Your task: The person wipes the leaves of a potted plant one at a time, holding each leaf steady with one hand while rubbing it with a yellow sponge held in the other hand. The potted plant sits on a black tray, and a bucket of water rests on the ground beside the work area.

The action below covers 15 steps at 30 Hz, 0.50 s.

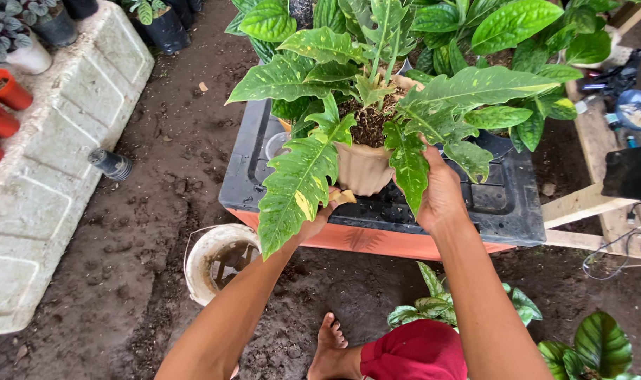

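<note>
Beige ribbed pot (pixel 363 169), speckled green leaves, left hand (pixel 319 219), right hand (pixel 440 191) cupping

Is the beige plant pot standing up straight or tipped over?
Upright: the beige pot stands on the black lid, rim up, soil inside, between both hands.

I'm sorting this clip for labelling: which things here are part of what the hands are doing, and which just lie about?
In use:
- left hand, at the pot's base under a leaf
- right hand, on the pot's side
- beige pot with the speckled plant
- black lid it stands on

Lying about:
- white bucket
- red pots
- black pot
- small plants
- wooden bench
</note>
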### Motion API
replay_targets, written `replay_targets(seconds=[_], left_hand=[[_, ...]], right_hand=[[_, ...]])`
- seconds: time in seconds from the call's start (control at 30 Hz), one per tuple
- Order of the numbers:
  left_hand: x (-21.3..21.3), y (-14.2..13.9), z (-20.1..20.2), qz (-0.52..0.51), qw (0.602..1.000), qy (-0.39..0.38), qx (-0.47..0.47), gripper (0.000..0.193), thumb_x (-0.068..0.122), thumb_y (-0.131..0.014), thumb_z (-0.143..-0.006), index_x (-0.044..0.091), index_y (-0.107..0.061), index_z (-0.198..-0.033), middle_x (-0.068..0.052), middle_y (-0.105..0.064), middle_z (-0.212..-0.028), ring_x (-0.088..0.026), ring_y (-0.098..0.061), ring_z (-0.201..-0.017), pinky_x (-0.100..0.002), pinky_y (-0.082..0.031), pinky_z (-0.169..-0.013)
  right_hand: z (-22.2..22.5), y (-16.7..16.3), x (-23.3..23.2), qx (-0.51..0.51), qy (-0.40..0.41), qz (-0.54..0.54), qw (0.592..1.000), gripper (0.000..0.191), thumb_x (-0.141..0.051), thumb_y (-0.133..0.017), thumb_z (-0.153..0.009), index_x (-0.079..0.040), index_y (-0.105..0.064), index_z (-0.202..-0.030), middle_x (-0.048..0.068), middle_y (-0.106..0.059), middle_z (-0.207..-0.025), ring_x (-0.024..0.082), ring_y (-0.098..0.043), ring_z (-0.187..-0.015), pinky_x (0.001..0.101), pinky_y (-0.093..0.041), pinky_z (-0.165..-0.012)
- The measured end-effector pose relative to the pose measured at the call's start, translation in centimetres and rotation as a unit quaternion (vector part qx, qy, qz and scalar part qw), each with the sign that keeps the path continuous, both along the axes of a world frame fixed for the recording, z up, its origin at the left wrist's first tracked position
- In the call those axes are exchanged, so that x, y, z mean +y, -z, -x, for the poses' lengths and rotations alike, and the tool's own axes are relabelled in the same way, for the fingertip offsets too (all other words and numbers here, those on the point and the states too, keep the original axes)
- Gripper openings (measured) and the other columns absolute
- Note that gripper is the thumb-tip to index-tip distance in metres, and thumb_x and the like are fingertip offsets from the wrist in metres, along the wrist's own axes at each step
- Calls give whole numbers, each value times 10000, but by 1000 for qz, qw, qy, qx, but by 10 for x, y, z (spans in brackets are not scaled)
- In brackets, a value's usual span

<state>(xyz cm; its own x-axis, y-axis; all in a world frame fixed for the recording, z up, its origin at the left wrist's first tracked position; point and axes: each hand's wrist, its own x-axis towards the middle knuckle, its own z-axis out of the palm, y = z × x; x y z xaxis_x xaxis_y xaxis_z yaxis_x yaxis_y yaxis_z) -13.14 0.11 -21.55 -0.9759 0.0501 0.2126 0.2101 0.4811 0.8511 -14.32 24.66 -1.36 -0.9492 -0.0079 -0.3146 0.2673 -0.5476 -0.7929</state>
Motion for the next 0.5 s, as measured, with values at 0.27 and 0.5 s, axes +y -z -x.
replay_targets(seconds=[0.27, 0.5], left_hand=[[17, 21, 11, 7, 997, 23, 76, 262, 104, -691, -959, 91, -636, -1214, -84, -701, -1091, -206, -658, -1011, -352, -523, -890], [11, 36, 10, 47, 998, 41, 9, 283, 102, -652, -992, 76, -590, -1266, -83, -650, -1039, -175, -635, -876, -314, -533, -779]], right_hand=[[21, 19, 21, 64, -26, 41, 997, 222, -184, -598, -1008, -51, -687, -1161, 65, -754, -1009, 142, -713, -833, 285, -584, -697], [20, 34, 28, 45, -44, 75, 995, 167, -138, -613, -1020, -39, -671, -1141, 73, -745, -981, 138, -718, -799, 265, -572, -670]])
